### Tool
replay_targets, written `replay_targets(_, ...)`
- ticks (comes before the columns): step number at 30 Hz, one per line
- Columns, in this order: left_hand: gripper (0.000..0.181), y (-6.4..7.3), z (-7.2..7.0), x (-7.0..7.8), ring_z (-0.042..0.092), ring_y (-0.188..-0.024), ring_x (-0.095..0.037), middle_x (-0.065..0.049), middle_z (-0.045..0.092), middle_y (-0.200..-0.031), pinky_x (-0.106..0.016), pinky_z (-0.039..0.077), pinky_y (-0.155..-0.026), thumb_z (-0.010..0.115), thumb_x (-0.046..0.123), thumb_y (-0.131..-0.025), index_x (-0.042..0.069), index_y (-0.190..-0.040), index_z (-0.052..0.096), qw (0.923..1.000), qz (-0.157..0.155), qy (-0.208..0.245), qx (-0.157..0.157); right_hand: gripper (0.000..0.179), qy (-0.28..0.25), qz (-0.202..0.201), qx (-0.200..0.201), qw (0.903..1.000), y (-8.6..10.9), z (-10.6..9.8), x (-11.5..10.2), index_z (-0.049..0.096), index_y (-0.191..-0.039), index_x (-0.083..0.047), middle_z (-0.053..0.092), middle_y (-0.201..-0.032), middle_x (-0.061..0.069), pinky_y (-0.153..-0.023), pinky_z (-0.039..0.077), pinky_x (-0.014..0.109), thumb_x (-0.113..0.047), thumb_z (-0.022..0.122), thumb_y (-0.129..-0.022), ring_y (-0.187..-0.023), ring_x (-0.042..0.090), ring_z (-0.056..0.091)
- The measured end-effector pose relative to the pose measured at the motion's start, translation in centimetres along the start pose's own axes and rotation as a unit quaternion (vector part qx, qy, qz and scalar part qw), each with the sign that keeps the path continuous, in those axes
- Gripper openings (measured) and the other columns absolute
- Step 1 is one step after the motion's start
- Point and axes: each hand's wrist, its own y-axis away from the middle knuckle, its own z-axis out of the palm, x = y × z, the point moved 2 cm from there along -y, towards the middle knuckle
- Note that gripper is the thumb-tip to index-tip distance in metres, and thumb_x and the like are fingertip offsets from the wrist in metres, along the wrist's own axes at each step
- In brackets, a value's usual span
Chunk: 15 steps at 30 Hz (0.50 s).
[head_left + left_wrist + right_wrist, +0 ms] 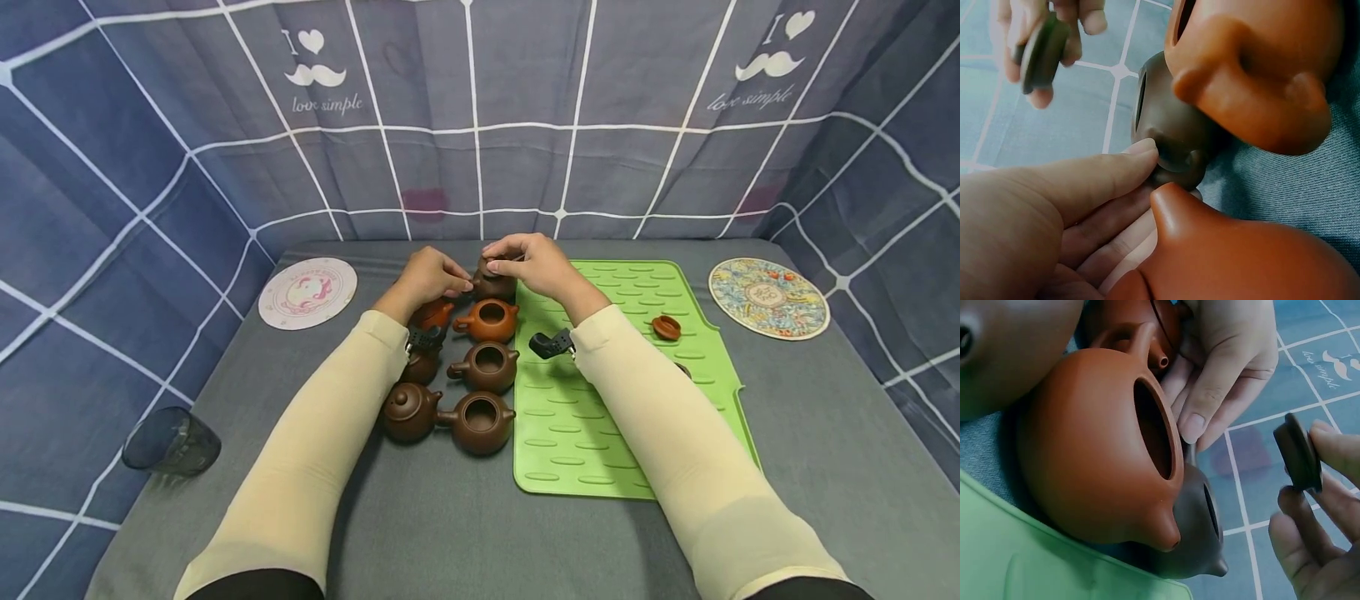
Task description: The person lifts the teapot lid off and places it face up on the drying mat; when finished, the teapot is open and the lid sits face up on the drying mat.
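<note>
At the far end of the teapots, my left hand (424,279) pinches the handle of a small dark teapot (497,288). The teapot's top is uncovered in the right wrist view. Above it, my right hand (538,265) holds a dark round lid (1298,453) between thumb and fingers, tilted on edge and apart from the pot. Nearest these hands are an open orange teapot (486,333) and a reddish lidded teapot (1254,256), whose spout lies close to my left fingers.
Open brown teapots (480,443) and lidded ones (408,412) stand in two columns nearer me. Right of them lies a green mat (555,433) with a reddish lid (666,327) and another partly hidden lid. Round coasters (281,304) lie both sides; a dark glass (172,442) is left.
</note>
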Motion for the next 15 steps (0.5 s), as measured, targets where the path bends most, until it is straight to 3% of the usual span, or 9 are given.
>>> replay_targets(7, 0.015, 0.0, 0.0, -0.1, 0.076, -0.081, -0.017, -0.005, 0.079, -0.088, -0.029, 0.057, -0.072, 0.086, 0.018, -0.092, 0.009, -0.105, 0.086, 1.0, 0.001, -0.008, 0.003, 0.024, -0.049, -0.002, -0.016, 0.9987, 1.0, -0.4, 0.4, 0.076, -0.125, -0.005, 0.072, -0.127, 0.006, -0.089, 0.055, 0.04, -0.014, 0.073, -0.103, -0.106, 0.022, 0.068)
replay_targets(15, 0.015, 0.0, 0.1, 0.0, 0.077, -0.083, -0.02, -0.009, 0.078, -0.099, -0.03, 0.06, -0.074, 0.085, 0.015, -0.093, 0.006, -0.105, 0.085, 0.9999, -0.003, 0.017, -0.003, 0.037, -0.13, 0.013, -0.009, 0.9914, 2.3, -2.1, 1.5, 0.065, -0.144, -0.008, 0.064, -0.138, 0.013, -0.093, 0.056, 0.043, -0.006, 0.062, -0.108, -0.11, 0.035, 0.068)
